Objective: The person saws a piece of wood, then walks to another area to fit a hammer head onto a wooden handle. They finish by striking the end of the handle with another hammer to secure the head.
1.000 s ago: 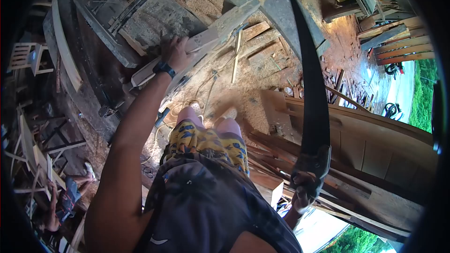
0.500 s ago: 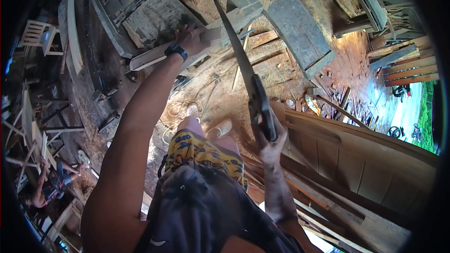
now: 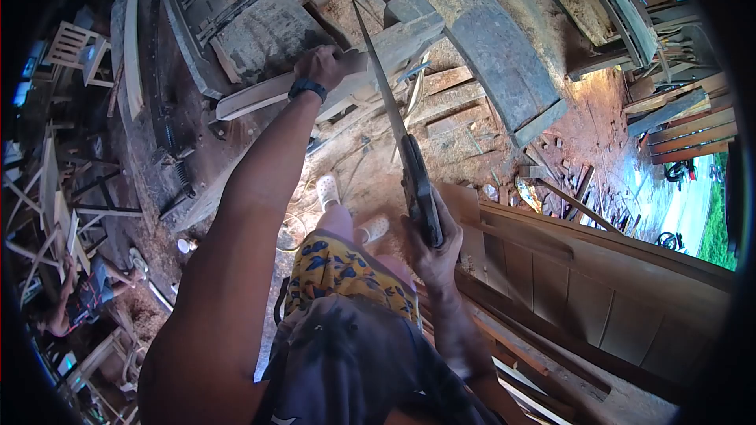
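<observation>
A hand saw (image 3: 387, 96) stands out in front of me, its blade pointing away past the end of a wooden board. My right hand (image 3: 438, 245) is wrapped around the saw's handle. On the workbench (image 3: 405, 37) lies that narrow wooden board (image 3: 253, 99), slanting up to the right. My left hand (image 3: 321, 67), with a dark watch at the wrist, has its fingers curled around the board close to its right end. In this view the blade passes just right of that end.
Sawdust and offcuts cover the ground below the bench. A panelled wooden piece (image 3: 575, 283) lies at my right. A thick grey plank (image 3: 504, 59) stretches along the far right. Another person (image 3: 85, 299) is low at the left, near stacked timber frames.
My left hand has gone from fingers spread on the board to fingers curled around it. The saw and my right hand have shifted slightly left. One foot has stepped forward.
</observation>
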Tool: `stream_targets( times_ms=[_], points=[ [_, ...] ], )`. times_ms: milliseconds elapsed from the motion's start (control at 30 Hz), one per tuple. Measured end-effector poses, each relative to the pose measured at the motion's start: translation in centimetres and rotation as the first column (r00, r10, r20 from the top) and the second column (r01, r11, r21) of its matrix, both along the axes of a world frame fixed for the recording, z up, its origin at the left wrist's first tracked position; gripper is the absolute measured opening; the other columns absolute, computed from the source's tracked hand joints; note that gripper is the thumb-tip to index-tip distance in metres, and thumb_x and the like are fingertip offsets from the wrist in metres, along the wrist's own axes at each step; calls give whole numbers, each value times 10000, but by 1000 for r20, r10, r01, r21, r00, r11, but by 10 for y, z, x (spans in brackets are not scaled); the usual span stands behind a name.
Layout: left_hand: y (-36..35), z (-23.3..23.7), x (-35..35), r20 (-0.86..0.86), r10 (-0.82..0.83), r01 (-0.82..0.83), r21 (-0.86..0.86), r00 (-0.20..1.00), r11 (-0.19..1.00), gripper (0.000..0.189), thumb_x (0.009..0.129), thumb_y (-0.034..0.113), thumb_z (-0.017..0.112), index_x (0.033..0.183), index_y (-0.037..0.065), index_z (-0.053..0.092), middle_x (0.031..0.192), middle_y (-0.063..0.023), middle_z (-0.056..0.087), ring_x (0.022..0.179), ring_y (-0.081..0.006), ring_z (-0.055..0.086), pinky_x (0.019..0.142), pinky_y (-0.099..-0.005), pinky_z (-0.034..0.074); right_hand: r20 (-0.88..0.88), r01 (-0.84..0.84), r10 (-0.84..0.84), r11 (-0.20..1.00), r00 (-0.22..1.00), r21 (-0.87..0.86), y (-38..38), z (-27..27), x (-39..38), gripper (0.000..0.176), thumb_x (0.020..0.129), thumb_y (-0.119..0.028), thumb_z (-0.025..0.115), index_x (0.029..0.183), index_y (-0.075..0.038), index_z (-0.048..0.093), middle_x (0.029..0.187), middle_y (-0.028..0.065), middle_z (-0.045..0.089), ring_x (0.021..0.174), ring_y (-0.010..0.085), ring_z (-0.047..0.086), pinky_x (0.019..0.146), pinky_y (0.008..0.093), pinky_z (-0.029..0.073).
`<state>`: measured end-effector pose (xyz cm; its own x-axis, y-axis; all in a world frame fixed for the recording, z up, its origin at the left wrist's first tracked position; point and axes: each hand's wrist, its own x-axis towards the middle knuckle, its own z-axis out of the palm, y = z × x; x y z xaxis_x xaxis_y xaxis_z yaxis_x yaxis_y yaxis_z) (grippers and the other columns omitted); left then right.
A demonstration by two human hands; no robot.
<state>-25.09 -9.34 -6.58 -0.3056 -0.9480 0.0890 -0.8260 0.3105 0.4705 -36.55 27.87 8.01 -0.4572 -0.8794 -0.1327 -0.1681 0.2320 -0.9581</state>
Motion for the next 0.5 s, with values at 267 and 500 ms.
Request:
stream_targets(
  times_ms=[267, 500],
  points=[
    [-10, -19, -2, -26, -4, 4, 4, 1000, 1000, 645, 837, 738, 654, 986, 123, 781, 1017, -157, 760, 968, -363, 717, 854, -462, 552, 105, -1, 3, 1000, 994, -21, -2, 0, 6, 653, 817, -49, 745, 1433, 54, 556, 1228, 192, 737, 1074, 155, 691, 910, 314, 550],
    [4, 5, -5, -52, 28, -30, -27, 998, 999, 422, 868, 545, 673, 941, 147, 793, 1032, -139, 767, 1006, -351, 726, 883, -463, 568, 96, -116, 114, 993, 989, 15, 3, 12, 5, 710, 850, 13, 706, 1511, 43, 450, 712, 5, 618, 614, 41, 534, 552, 232, 428]
  ],
)
